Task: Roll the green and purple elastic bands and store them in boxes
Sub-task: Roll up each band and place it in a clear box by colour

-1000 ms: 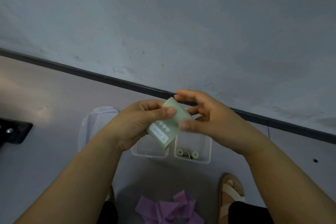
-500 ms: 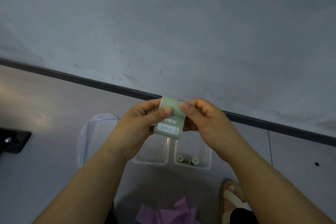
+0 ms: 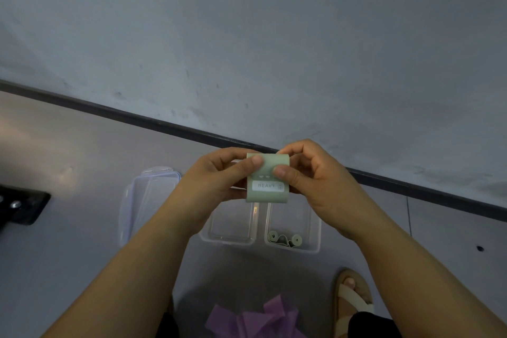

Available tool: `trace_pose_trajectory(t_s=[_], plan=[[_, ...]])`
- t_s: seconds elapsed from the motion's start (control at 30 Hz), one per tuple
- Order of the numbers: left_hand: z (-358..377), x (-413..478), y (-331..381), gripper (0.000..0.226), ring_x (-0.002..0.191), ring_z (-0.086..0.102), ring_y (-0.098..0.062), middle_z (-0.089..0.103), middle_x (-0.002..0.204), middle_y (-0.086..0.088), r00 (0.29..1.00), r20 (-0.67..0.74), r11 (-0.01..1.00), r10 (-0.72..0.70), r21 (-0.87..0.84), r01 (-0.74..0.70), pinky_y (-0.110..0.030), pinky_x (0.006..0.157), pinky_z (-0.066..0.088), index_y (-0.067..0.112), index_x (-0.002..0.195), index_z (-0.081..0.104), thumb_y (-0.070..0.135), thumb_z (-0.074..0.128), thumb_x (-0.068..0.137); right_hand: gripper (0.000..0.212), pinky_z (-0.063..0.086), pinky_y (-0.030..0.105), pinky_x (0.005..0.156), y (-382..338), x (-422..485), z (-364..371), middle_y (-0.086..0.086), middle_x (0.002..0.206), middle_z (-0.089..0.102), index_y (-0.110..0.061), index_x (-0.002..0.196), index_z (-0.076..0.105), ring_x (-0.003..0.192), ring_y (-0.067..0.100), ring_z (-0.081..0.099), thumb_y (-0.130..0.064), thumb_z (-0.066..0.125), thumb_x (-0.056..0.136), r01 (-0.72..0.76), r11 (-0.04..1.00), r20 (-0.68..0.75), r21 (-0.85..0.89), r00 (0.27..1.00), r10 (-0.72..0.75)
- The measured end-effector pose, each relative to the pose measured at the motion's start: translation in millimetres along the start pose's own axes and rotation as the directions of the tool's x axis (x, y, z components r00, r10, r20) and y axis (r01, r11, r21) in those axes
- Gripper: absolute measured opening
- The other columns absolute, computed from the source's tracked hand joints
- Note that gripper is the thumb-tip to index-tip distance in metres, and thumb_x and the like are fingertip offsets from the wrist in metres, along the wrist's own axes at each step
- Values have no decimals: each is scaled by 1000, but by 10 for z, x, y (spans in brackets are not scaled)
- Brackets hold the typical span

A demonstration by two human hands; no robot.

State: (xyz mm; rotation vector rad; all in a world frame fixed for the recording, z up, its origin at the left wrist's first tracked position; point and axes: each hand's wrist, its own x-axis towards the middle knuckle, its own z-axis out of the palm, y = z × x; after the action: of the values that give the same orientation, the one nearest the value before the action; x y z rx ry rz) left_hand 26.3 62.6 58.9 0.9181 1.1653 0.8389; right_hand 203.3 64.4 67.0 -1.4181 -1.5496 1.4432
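Two hands meet just below frame centre in the head view. The left hand (image 3: 219, 181) and right hand (image 3: 315, 181) both pinch one green elastic band (image 3: 267, 195). Each thumb presses on its front face near the top, with the other fingers curled behind. The band is held upright in the air above the boxes and touches neither.

Band: a flat, matte, pale sage strip. The top edge is rounded over and the lower edge is straight. A white rectangular label (image 3: 267, 186) reads "HEAVY". Small white marks above it are partly covered by the thumbs.

At 6 o'clock of the band stand two clear hard-plastic boxes, rectangular with rounded corners, side by side. Whether they touch, cannot tell.
- Left box (image 3: 230, 240).
- Right box (image 3: 312, 248) holds rolled green bands (image 3: 284, 240) against its near wall. Two tight spiral ends show; exact count, cannot tell.
- Clear lid (image 3: 145, 200) with a bluish rim lies flat at 9 o'clock of the left box.

At 6 o'clock of the frame are purple bands (image 3: 255, 321), thin and creased, in a loose heap. At 5 o'clock is a foot in a beige strapped sandal (image 3: 352, 299).

Surface: smooth grey floor (image 3: 82, 241) with a soft glare patch toward 9 o'clock. A dark baseboard (image 3: 137, 118) runs diagonally from 9 to 3 o'clock. Above it is a scuffed grey wall (image 3: 247, 35). A black object with metal bolts (image 3: 22, 208) is cropped at the 9 o'clock edge.
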Motion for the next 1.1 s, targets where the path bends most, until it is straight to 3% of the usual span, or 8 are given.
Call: trace_pose_trajectory(t_s=[0.27, 0.4, 0.5, 0.63, 0.77, 0.87, 1.0, 1.1], plan=[[19, 4, 19, 31, 82, 71, -19, 74, 87, -6, 998, 2, 997, 71, -25, -70, -29, 73, 58, 13, 95, 68, 22, 66, 66, 10, 56, 20, 70, -16, 8, 4, 1, 100, 61, -29, 96, 55, 82, 8, 66, -28, 58, 87, -63, 993, -1, 103, 998, 63], [38, 6, 2, 31, 78, 69, -15, 72, 80, -2, 993, 16, 993, 119, -3, -119, -27, 71, 58, 16, 93, 69, 16, 69, 62, 41, 55, 19, 65, -52, -8, 7, -4, 90, 65, -22, 97, 59, 73, 5, 66, -53, 49, 72, -140, 977, 13, 164, 990, 140], [55, 4, -9, 32, 77, 69, -12, 73, 80, 1, 989, 48, 990, 141, 20, -142, -22, 68, 55, 17, 92, 68, 11, 70, 61, 48, 56, 20, 63, -49, -9, 1, -1, 88, 65, -19, 96, 62, 70, 7, 66, -56, 45, 71, -154, 979, 16, 136, 988, 153], [57, 0, -20, 32, 81, 69, -15, 73, 85, -2, 985, 71, 986, 159, 44, -163, -21, 70, 54, 18, 93, 69, 9, 70, 61, 40, 54, 20, 60, -21, 2, -10, 1, 85, 65, -17, 92, 63, 66, 8, 64, -50, 49, 77, -140, 985, 17, 100, 990, 139], [59, 1, -18, 34, 85, 69, -16, 73, 88, -1, 986, 70, 987, 154, 42, -157, -22, 73, 55, 18, 94, 68, 8, 69, 62, 39, 53, 19, 59, -34, 12, -2, 0, 88, 63, -19, 91, 62, 64, 4, 63, -48, 55, 67, -110, 986, 1, 128, 994, 111], [57, 0, -23, 36, 85, 69, -16, 71, 97, -3, 991, 78, 993, 109, 23, -112, -24, 73, 56, 19, 100, 66, 1, 68, 70, 21, 53, 18, 59, -10, 19, -7, 1, 93, 63, -23, 92, 61, 68, 6, 62, -38, 60, 77, -100, 988, -20, 116, 995, 103], [55, -9, -19, 43, 93, 68, -19, 68, 103, -7, 998, 67, 997, -3, 76, -2, -31, 79, 58, 18, 107, 66, 31, 66, 66, 13, 53, 18, 61, 23, 22, -30, -2, 95, 62, -28, 94, 59, 77, 10, 60, -30, 63, 82, -78, 995, -51, 54, 995, 81], [62, -8, -6, 39, 92, 68, -20, 70, 99, -10, 999, 44, 997, -30, 77, 26, -28, 76, 58, 15, 100, 69, 33, 64, 66, 17, 52, 16, 62, 29, 25, -19, -5, 95, 62, -32, 94, 58, 80, 10, 61, -31, 66, 79, -66, 997, -42, 30, 997, 68]])
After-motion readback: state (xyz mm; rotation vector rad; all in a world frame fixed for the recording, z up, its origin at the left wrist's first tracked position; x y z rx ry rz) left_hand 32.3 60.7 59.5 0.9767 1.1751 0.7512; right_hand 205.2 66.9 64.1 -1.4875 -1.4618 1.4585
